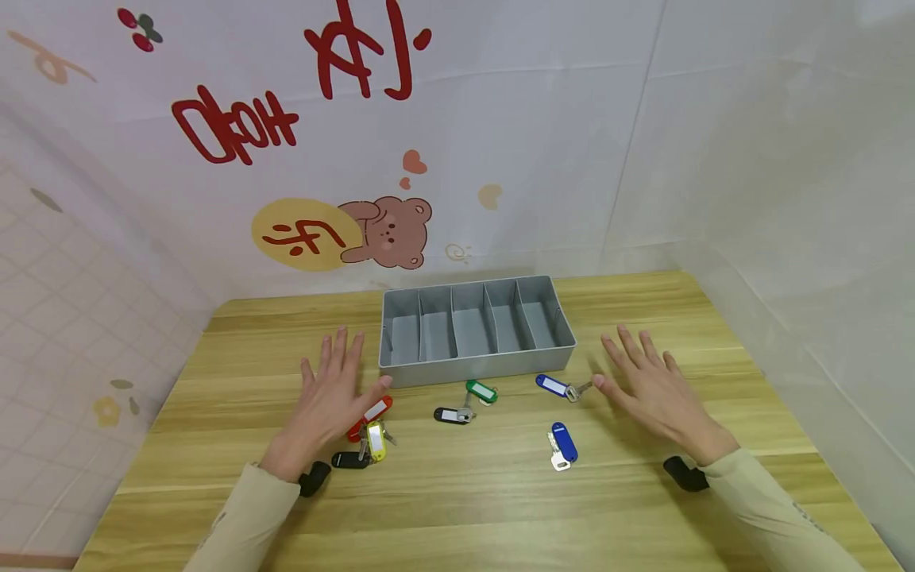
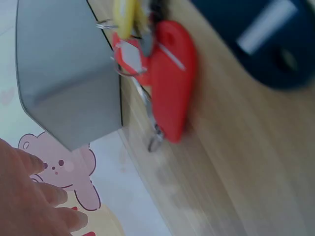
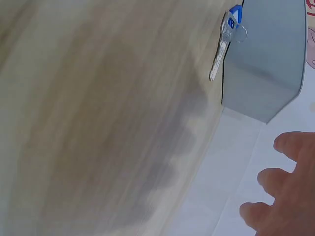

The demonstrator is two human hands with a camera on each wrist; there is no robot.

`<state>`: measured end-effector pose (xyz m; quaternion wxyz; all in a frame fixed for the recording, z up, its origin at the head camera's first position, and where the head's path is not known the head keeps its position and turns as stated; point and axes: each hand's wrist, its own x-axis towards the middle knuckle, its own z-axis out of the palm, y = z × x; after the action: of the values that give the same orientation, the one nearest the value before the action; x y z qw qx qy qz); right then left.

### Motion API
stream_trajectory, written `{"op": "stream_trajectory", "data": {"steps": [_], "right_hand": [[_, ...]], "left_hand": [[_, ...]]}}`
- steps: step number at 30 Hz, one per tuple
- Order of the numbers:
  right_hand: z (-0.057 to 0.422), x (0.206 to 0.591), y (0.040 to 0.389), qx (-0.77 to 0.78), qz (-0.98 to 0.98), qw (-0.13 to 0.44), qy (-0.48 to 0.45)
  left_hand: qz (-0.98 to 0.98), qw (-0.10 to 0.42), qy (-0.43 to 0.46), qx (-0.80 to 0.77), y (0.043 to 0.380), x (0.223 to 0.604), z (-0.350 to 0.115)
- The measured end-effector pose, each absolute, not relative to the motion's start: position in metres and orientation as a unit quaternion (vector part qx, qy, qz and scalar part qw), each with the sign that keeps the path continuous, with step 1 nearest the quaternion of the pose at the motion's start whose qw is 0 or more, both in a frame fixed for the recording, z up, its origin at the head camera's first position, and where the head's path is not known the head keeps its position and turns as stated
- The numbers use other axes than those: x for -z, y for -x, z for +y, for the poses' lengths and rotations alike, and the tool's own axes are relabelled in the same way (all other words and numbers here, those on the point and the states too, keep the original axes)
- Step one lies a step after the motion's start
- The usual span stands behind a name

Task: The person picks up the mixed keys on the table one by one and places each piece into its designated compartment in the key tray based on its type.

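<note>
In the head view my left hand [image 1: 325,401] is spread with straight fingers, left of a grey five-slot tray [image 1: 475,368]. By its thumb lie keys with red tags [image 1: 372,411], a yellow tag [image 1: 376,442] and a black tag [image 1: 350,460]. My right hand [image 1: 661,397] is likewise spread, right of the tray, holding nothing. Nearest to it is a key [image 1: 574,392] with a blue tag [image 1: 551,385]. Another blue tag [image 1: 564,442] with its key lies closer to me. Between the hands are a green tag [image 1: 482,391] and a second black tag [image 1: 451,415] with keys.
The wooden table [image 1: 486,508] carries all of this. Behind the tray hangs a white printed curtain [image 1: 543,175] with a bear and red lettering. Black straps [image 1: 686,474] show at both wrists. The tray's slots hold nothing visible.
</note>
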<state>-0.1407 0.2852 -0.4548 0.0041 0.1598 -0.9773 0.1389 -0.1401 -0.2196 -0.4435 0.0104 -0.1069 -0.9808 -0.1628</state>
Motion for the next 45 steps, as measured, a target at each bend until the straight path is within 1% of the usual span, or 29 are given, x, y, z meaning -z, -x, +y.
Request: {"op": "stream_trajectory", "data": {"steps": [6,15,19,26,32,36,45], "right_hand": [[0.286,0.459,0.139,-0.148,-0.975,0.017,-0.167],[0.283,0.460,0.140,-0.171,-0.966,0.051,-0.185],[0.280,0.461,0.139,-0.185,-0.963,0.059,-0.188],[0.276,0.459,0.138,-0.213,-0.959,0.064,-0.178],[0.274,0.457,0.138,-0.250,-0.947,0.073,-0.190],[0.272,0.458,0.140,-0.279,-0.936,0.061,-0.207],[0.270,0.464,0.145,-0.324,-0.920,-0.003,-0.219]], "left_hand": [[-0.976,0.018,0.109,0.186,0.148,0.440,-0.210],[-0.970,0.011,0.111,0.218,0.161,0.438,-0.197],[-0.966,0.004,0.115,0.233,0.169,0.436,-0.194],[-0.947,-0.023,0.110,0.300,0.182,0.435,-0.189],[-0.947,-0.028,0.104,0.301,0.188,0.436,-0.183],[-0.953,-0.029,0.104,0.284,0.190,0.438,-0.181],[-0.963,-0.007,0.112,0.245,0.192,0.446,-0.180]]}}
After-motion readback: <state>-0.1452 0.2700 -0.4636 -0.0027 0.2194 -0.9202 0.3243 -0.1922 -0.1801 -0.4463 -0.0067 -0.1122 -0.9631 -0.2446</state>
